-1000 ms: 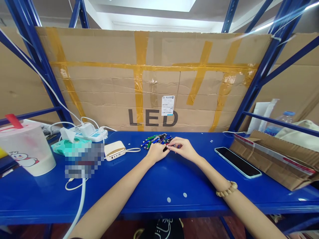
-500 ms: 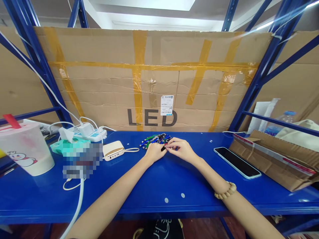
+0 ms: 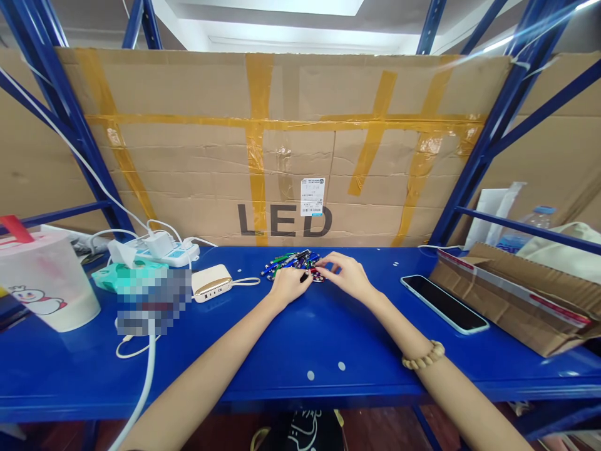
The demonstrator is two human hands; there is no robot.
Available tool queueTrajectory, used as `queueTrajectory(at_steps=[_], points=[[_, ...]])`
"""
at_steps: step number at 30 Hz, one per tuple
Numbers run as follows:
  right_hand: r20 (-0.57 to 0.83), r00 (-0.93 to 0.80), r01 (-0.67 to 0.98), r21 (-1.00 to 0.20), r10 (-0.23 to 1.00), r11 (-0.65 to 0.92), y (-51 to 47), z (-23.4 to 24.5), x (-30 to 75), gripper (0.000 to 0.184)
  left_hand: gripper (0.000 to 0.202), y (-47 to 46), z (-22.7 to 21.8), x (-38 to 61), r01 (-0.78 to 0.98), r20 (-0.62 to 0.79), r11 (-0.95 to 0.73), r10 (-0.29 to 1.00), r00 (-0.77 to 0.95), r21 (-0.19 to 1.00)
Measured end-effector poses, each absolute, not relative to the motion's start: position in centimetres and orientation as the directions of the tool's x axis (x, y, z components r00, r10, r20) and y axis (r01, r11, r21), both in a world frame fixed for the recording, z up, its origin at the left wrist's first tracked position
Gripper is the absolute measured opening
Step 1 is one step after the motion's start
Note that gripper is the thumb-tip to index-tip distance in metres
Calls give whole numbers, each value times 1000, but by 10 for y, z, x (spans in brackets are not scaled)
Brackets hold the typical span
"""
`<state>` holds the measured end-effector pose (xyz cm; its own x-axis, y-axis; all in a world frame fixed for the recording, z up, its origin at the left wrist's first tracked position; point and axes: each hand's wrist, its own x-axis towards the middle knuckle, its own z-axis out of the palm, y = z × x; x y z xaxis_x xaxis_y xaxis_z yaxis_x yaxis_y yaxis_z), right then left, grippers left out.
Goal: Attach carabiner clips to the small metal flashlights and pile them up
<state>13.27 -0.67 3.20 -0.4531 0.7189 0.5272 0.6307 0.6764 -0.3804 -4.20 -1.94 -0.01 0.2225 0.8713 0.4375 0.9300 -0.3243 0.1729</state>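
Observation:
A small heap of coloured pens [image 3: 291,261], green, blue and dark, lies on the blue shelf top [image 3: 282,351] near the cardboard backing. My left hand [image 3: 288,285] rests at the heap's front edge, fingers pinched on a dark pen-like piece. My right hand [image 3: 345,274] sits just to the right, fingers curled and pinching a small red-tipped piece at the same spot. The two hands nearly touch. A bead bracelet [image 3: 424,355] circles my right wrist.
A phone [image 3: 444,303] lies face up to the right, beside an open cardboard box [image 3: 511,294]. At the left are a cream power bank [image 3: 210,282], a power strip with chargers [image 3: 154,250], white cables and a plastic drink cup [image 3: 44,282]. A taped cardboard sheet marked LED [image 3: 282,144] closes the back.
Both hands stay at the pen heap and have shifted slightly toward it, with the fingers working on a small piece. The camera has tipped a little.

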Motion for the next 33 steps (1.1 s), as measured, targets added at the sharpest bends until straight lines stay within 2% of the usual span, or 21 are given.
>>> queueTrajectory(at_steps=[5, 10, 15, 19, 25, 29, 33], points=[[420, -395, 784, -309, 817, 538, 5, 29, 145, 11, 32, -21, 0, -41, 933, 470, -314, 860, 201, 175], [322, -443, 822, -226, 837, 522, 10, 19, 147, 11, 34, -20, 0, -41, 931, 478, -321, 854, 207, 171], [293, -453, 826, -218, 842, 520, 11, 17, 146, 11, 34, -20, 0, -41, 931, 470, -322, 857, 211, 169], [291, -495, 786, -253, 819, 564, 9, 17, 144, 14, 34, -21, 1, -41, 930, 474, -325, 855, 211, 172], [318, -477, 752, -335, 820, 567, 9, 16, 143, 7, 34, -20, -1, -41, 924, 511, -341, 833, 212, 172], [355, -441, 702, -436, 824, 563, 13, 15, 144, 5, 33, -20, -2, -42, 914, 562, -373, 795, 226, 160], [422, -405, 581, -567, 811, 584, 14, 16, 139, 10, 29, -18, -4, -43, 897, 633, -420, 733, 248, 135]])
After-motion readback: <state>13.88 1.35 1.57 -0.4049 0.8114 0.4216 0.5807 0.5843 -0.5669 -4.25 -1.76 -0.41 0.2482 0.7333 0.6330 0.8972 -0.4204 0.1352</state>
